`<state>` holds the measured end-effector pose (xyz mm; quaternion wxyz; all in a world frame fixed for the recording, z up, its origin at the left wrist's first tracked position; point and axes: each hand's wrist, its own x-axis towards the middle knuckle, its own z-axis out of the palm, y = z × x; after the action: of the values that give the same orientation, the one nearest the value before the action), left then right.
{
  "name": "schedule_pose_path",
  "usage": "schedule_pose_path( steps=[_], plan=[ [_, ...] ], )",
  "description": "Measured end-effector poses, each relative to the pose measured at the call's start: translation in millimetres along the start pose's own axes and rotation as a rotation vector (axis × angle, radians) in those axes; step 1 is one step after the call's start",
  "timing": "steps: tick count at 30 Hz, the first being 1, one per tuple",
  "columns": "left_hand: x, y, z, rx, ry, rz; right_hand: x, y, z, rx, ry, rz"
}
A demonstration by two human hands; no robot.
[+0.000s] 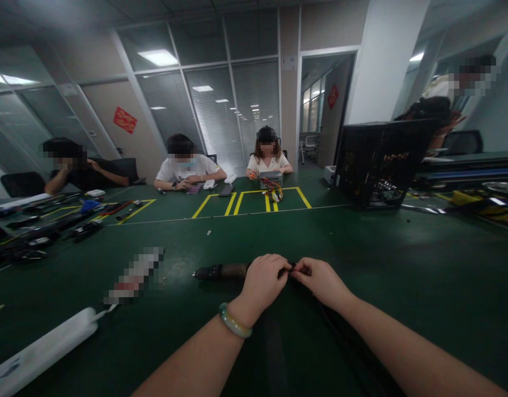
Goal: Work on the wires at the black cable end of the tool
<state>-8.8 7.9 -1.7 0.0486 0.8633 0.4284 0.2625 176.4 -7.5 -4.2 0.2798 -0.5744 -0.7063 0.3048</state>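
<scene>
A black cable (338,333) is pinched near its end between the left hand (262,282) and right hand (321,283), held together above the green workbench mat (406,264), a dark cylindrical tool (223,271) lying just far-left.

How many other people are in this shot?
4: a person in black seated far left, one in a white T-shirt and one in a cream top across the table, one standing right. Others may be out of view.

White power strip (42,353) at the left — black plastic crate (380,165) farther off.
</scene>
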Motion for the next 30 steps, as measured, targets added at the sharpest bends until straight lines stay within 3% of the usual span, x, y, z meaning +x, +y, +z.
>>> schedule_pose_path(
  steps=[6,22,30],
  plan=[
    [0.4,2.1,-1.4,0.005,0.013,-0.059,2.7,2.0,0.5,-0.008,0.000,-0.011],
    [0.7,1.2,2.4,0.027,0.018,-0.033,3.1,2.1,0.5,-0.044,0.029,-0.020],
    [-2.0,4.5,-4.6,0.096,-0.005,0.003,2.2,-0.9,-1.7,-0.027,0.006,-0.021]
  ],
)
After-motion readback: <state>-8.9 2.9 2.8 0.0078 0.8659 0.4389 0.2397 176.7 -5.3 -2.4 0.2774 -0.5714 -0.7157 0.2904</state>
